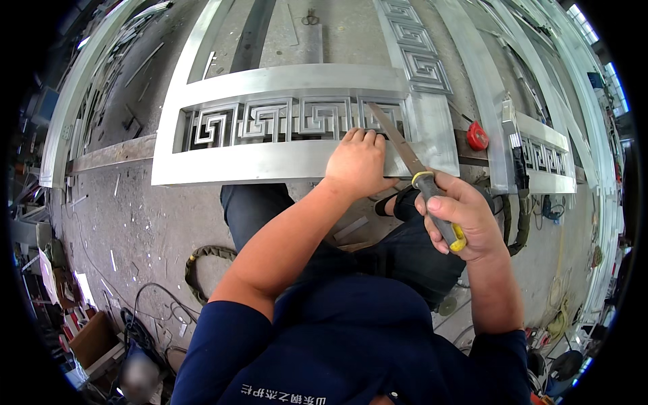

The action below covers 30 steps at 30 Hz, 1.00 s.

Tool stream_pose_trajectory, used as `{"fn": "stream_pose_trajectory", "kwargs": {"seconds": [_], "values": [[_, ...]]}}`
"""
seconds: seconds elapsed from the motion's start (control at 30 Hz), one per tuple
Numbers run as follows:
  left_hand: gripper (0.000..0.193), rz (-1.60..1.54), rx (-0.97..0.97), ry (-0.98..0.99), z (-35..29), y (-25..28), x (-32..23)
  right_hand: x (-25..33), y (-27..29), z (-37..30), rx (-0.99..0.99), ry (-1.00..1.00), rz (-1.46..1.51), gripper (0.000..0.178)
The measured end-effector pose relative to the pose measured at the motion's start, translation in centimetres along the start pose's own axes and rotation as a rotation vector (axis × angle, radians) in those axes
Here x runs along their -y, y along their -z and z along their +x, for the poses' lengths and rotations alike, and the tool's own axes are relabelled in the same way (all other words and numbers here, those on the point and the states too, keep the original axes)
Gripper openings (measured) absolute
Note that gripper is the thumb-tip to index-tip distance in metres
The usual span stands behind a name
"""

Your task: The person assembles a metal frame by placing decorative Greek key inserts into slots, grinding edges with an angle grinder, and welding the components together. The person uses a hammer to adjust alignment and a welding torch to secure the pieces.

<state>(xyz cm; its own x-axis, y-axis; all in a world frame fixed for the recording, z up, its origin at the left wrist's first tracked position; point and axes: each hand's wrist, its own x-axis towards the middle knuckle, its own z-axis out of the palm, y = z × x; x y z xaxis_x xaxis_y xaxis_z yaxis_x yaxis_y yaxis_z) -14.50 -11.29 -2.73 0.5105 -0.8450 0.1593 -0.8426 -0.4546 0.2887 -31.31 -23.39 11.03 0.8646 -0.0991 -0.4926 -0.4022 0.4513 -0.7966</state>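
Note:
My right hand (466,216) is wrapped around the grey and yellow handle of a file (403,148). Its long, tapered blade slants up and to the left, with the tip over the rightmost fretwork opening. My left hand (356,164) lies over the near rail of a silvery metal frame (250,164), fingers curled over its inner edge and thumb stretched to the right. Inside the frame runs a row of square spiral fretwork pieces (265,120). Whether the blade touches the metal, I cannot tell.
A red tape measure (477,136) sits to the right of the frame on a brown beam (466,152). Further right stands another fretwork frame (550,158). Long metal profiles line both sides. Cables (145,297) and scraps litter the concrete floor (155,229).

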Motion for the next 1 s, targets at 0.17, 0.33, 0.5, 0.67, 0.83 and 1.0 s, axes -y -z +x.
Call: {"fn": "stream_pose_trajectory", "kwargs": {"seconds": [0.17,0.33,0.5,0.67,0.83,1.0], "values": [[0.081,-0.002,0.025,-0.004,0.0,0.3,-0.1,-0.8,0.2,-0.1,0.022,0.017,0.044,0.065],[0.086,-0.004,0.055,-0.002,0.2,0.6,-0.1,-1.3,0.4,-0.2,0.039,0.015,0.061,0.072],[0.086,0.009,0.036,-0.009,0.2,0.5,0.0,-1.3,0.2,-0.3,0.035,0.011,0.057,0.063],[0.082,-0.005,0.021,-0.016,0.2,0.4,-0.1,-1.5,0.4,-0.2,0.038,0.038,0.061,0.061],[0.081,-0.009,0.007,-0.017,0.1,0.2,0.0,1.1,0.5,-0.3,-0.053,-0.008,0.026,0.05],[0.081,-0.006,0.035,0.003,0.1,0.7,-0.2,4.7,1.6,-1.9,0.014,0.007,0.018,0.058]]}}
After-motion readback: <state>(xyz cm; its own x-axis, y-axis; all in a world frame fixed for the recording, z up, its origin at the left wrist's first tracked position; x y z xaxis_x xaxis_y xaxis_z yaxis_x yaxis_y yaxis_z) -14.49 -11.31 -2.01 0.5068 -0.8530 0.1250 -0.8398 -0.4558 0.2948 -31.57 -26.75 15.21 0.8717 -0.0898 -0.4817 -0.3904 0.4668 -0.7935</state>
